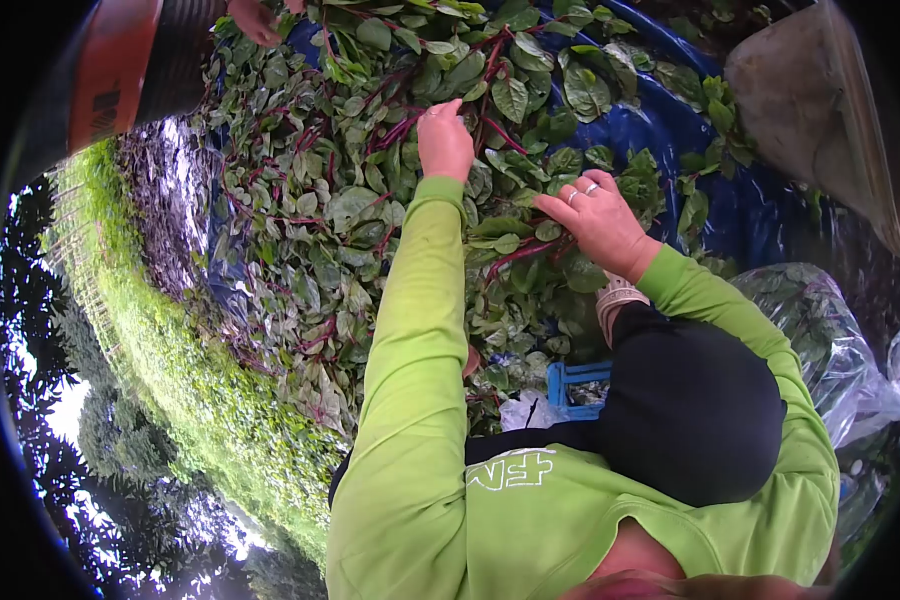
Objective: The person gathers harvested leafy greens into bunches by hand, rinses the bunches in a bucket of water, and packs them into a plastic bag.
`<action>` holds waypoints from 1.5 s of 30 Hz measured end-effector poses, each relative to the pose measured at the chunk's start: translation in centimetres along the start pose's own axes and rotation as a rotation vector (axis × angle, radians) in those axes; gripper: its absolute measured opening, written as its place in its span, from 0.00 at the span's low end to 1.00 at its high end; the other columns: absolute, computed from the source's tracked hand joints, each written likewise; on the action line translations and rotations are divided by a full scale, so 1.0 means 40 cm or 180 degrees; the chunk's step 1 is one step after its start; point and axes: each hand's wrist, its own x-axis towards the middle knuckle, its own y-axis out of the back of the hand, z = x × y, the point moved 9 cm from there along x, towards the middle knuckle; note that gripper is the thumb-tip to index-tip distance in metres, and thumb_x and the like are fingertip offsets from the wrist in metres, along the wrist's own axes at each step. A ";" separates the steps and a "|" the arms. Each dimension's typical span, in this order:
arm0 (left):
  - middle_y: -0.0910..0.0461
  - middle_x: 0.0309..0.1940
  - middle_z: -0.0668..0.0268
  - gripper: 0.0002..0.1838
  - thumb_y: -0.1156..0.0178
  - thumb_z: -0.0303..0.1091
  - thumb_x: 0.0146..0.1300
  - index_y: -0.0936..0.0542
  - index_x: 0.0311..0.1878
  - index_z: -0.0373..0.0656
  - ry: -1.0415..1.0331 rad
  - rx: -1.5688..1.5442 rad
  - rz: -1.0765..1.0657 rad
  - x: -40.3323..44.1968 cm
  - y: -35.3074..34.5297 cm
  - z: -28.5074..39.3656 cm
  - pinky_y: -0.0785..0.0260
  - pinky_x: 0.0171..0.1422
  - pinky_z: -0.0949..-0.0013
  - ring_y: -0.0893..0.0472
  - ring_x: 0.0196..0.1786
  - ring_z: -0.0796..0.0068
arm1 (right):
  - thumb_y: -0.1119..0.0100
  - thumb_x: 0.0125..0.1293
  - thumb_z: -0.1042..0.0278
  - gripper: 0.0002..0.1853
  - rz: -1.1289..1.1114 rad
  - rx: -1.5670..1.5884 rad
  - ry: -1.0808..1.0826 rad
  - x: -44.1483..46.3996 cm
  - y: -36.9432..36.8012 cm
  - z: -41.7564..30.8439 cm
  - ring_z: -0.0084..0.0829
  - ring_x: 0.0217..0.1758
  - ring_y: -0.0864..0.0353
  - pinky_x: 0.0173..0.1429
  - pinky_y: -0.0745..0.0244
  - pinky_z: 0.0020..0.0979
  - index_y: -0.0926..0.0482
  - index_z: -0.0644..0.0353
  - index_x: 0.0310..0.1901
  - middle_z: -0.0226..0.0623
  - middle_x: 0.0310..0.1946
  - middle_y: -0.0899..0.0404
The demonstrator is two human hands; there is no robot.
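A broad heap of leafy greens with red-purple stems (pixel 355 205) lies beneath both my hands. My left hand (pixel 445 140) is over the upper part of the heap, fingers closed beside several purple stems; what they hold, if anything, is hidden. Lower and to the right, my right hand (pixel 605 220), wearing rings, has its thumb and fingers closed on leafy stems (pixel 520 255). The red ends of these stems point down and left. Leaves partly cover the right fingertips.
Blue sheeting (pixel 655 125) shows under the greens. A pale container (pixel 820 110) stands at upper right, a clear plastic bag (pixel 820 340) of leaves at right. A blue crate (pixel 560 385) is near my knee (pixel 700 410). Another person's hand (pixel 255 20) appears at upper left.
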 end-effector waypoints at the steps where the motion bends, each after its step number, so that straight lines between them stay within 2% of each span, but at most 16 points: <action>1: 0.14 0.40 0.55 0.12 0.37 0.28 0.63 0.13 0.49 0.43 0.0302 -0.0156 -0.0417 0.018 -0.031 -0.030 0.25 0.53 0.55 0.17 0.45 0.55 | 0.41 0.58 0.69 0.09 0.0031 0.0071 0.0038 -0.003 0.002 -0.005 0.33 0.54 0.22 0.66 0.34 0.43 0.20 0.51 0.41 0.30 0.38 0.22; 3: 0.13 0.38 0.57 0.12 0.35 0.30 0.64 0.13 0.50 0.41 0.0912 -0.0460 -0.1275 0.024 -0.092 -0.083 0.24 0.48 0.58 0.15 0.40 0.58 | 0.41 0.58 0.70 0.09 -0.0041 0.0225 0.0023 -0.010 -0.005 -0.006 0.34 0.51 0.22 0.65 0.33 0.43 0.17 0.50 0.41 0.30 0.40 0.23; 4: 0.13 0.32 0.65 0.11 0.34 0.30 0.66 0.13 0.49 0.40 0.1116 -0.0659 -0.1449 0.024 -0.108 -0.117 0.23 0.45 0.65 0.17 0.34 0.70 | 0.41 0.58 0.71 0.10 -0.0013 0.0248 0.0035 -0.012 0.000 -0.006 0.34 0.51 0.22 0.65 0.33 0.43 0.17 0.50 0.41 0.30 0.40 0.23; 7: 0.17 0.35 0.75 0.08 0.36 0.30 0.69 0.13 0.48 0.42 0.2430 -0.2177 -0.1409 0.009 -0.027 -0.103 0.28 0.41 0.76 0.23 0.33 0.85 | 0.40 0.57 0.71 0.10 0.0124 0.0343 0.0141 0.000 0.019 -0.012 0.34 0.51 0.23 0.65 0.33 0.43 0.18 0.50 0.41 0.30 0.42 0.23; 10: 0.18 0.35 0.75 0.07 0.38 0.29 0.71 0.13 0.46 0.42 0.2464 -0.2205 -0.1125 0.000 0.051 -0.100 0.27 0.41 0.75 0.23 0.34 0.85 | 0.39 0.56 0.71 0.11 0.0179 0.0523 0.0364 0.022 0.040 -0.049 0.34 0.51 0.23 0.65 0.33 0.42 0.19 0.50 0.42 0.30 0.43 0.24; 11: 0.13 0.39 0.62 0.12 0.36 0.28 0.66 0.15 0.52 0.39 0.1737 -0.1722 -0.0949 0.021 0.055 -0.116 0.23 0.48 0.67 0.17 0.38 0.73 | 0.39 0.55 0.71 0.11 0.0135 0.0586 0.0430 0.027 0.039 -0.060 0.34 0.51 0.23 0.65 0.33 0.42 0.19 0.50 0.42 0.30 0.43 0.24; 14: 0.13 0.46 0.55 0.17 0.36 0.31 0.65 0.16 0.56 0.42 0.1197 -0.0703 -0.1527 -0.010 -0.012 -0.123 0.24 0.57 0.60 0.14 0.47 0.58 | 0.38 0.54 0.70 0.12 -0.0009 0.0622 0.0607 0.026 0.029 -0.092 0.34 0.51 0.23 0.65 0.34 0.42 0.19 0.50 0.41 0.30 0.44 0.24; 15: 0.15 0.51 0.52 0.22 0.34 0.35 0.63 0.18 0.62 0.47 0.1052 -0.0585 -0.1664 -0.016 -0.062 -0.142 0.27 0.64 0.55 0.17 0.55 0.49 | 0.37 0.53 0.70 0.12 -0.0066 0.0602 0.0644 0.021 0.023 -0.099 0.34 0.51 0.24 0.64 0.34 0.41 0.19 0.50 0.41 0.30 0.44 0.24; 19: 0.15 0.55 0.55 0.31 0.30 0.39 0.60 0.23 0.68 0.47 0.0913 0.0221 -0.1503 0.016 -0.081 -0.099 0.27 0.65 0.57 0.17 0.58 0.57 | 0.37 0.53 0.70 0.12 -0.0214 0.0701 0.0587 -0.012 -0.003 -0.092 0.34 0.51 0.24 0.63 0.33 0.41 0.19 0.50 0.41 0.29 0.43 0.24; 22: 0.12 0.47 0.57 0.22 0.30 0.39 0.59 0.16 0.58 0.48 0.1042 -0.0179 -0.1859 0.070 -0.056 -0.101 0.23 0.58 0.57 0.14 0.51 0.56 | 0.37 0.53 0.69 0.11 -0.0277 0.0685 0.0567 -0.014 -0.012 -0.086 0.33 0.51 0.23 0.62 0.33 0.40 0.19 0.50 0.40 0.29 0.43 0.24; 24: 0.11 0.42 0.60 0.19 0.29 0.37 0.60 0.14 0.54 0.42 0.1013 -0.0819 -0.1225 0.128 0.014 -0.134 0.22 0.48 0.65 0.13 0.42 0.65 | 0.37 0.54 0.69 0.09 -0.0246 0.0699 0.0566 0.000 -0.003 -0.089 0.33 0.53 0.23 0.62 0.33 0.40 0.19 0.50 0.38 0.29 0.43 0.24; 29: 0.16 0.37 0.76 0.11 0.34 0.36 0.70 0.19 0.52 0.46 0.2500 -0.2951 -0.0952 0.115 0.209 -0.098 0.31 0.33 0.79 0.20 0.34 0.87 | 0.37 0.55 0.69 0.08 0.0110 0.0945 0.0815 0.045 0.055 -0.120 0.36 0.62 0.24 0.64 0.33 0.42 0.19 0.51 0.38 0.34 0.56 0.23; 36: 0.16 0.39 0.70 0.10 0.40 0.31 0.74 0.21 0.55 0.44 0.2603 -0.4409 -0.0435 -0.026 0.238 0.060 0.25 0.34 0.76 0.18 0.34 0.79 | 0.37 0.55 0.72 0.08 0.0636 0.1001 0.0662 0.095 0.144 -0.130 0.45 0.73 0.29 0.66 0.32 0.46 0.19 0.53 0.38 0.43 0.71 0.30; 38: 0.16 0.44 0.63 0.10 0.42 0.27 0.74 0.21 0.55 0.39 0.2580 -0.4946 -0.0561 -0.057 0.220 0.120 0.16 0.46 0.67 0.15 0.39 0.72 | 0.34 0.53 0.71 0.10 0.0806 0.1037 0.0483 0.103 0.167 -0.113 0.47 0.68 0.26 0.64 0.31 0.47 0.19 0.53 0.38 0.48 0.69 0.29; 41: 0.18 0.49 0.59 0.13 0.43 0.25 0.74 0.23 0.58 0.34 0.2739 -0.4941 -0.0520 -0.095 0.207 0.181 0.16 0.53 0.66 0.15 0.47 0.68 | 0.31 0.51 0.71 0.12 0.0889 0.1167 0.0199 0.104 0.157 -0.084 0.50 0.60 0.22 0.58 0.29 0.47 0.19 0.53 0.38 0.52 0.64 0.27; 45: 0.18 0.48 0.59 0.17 0.37 0.23 0.69 0.23 0.60 0.33 0.2927 -0.4836 -0.1046 -0.129 0.158 0.222 0.17 0.53 0.68 0.16 0.46 0.70 | 0.30 0.47 0.77 0.15 0.0910 0.1685 -0.0114 0.082 0.120 -0.049 0.50 0.54 0.20 0.57 0.29 0.48 0.19 0.53 0.38 0.51 0.58 0.24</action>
